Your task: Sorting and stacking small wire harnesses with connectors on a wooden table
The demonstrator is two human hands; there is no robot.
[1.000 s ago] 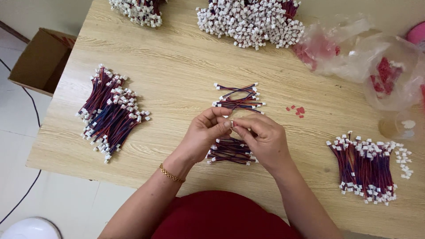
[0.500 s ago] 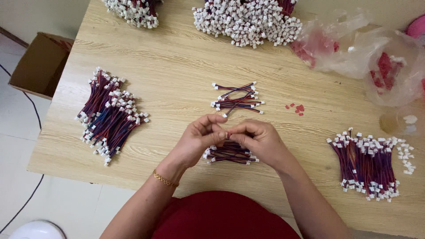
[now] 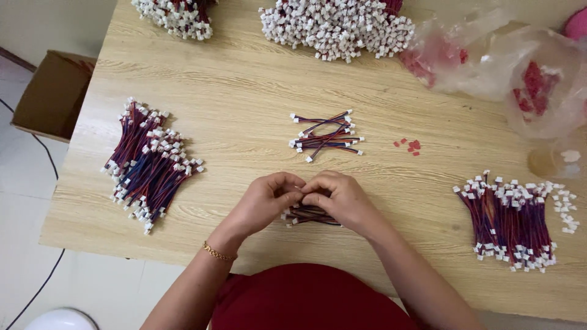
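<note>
Both my hands slid a bit nearer since a second ago. Left hand [image 3: 264, 200] and right hand [image 3: 340, 198] meet fingertip to fingertip, pinching a small wire bundle [image 3: 309, 214] at the near table [image 3: 244, 128] edge. Three sorted wire piles [image 3: 150, 162] around, two clear plastic bags [image 3: 526, 67] far right.

Person wore a dark red garment [image 3: 312, 299], seen at the bottom edge. Both forearms were bare, no sleeves reaching them. 1 thin gold chain bracelet [image 3: 218, 252] sat on the left wrist; the left hand [image 3: 266, 201] and right hand [image 3: 342, 198] were bare.
</note>
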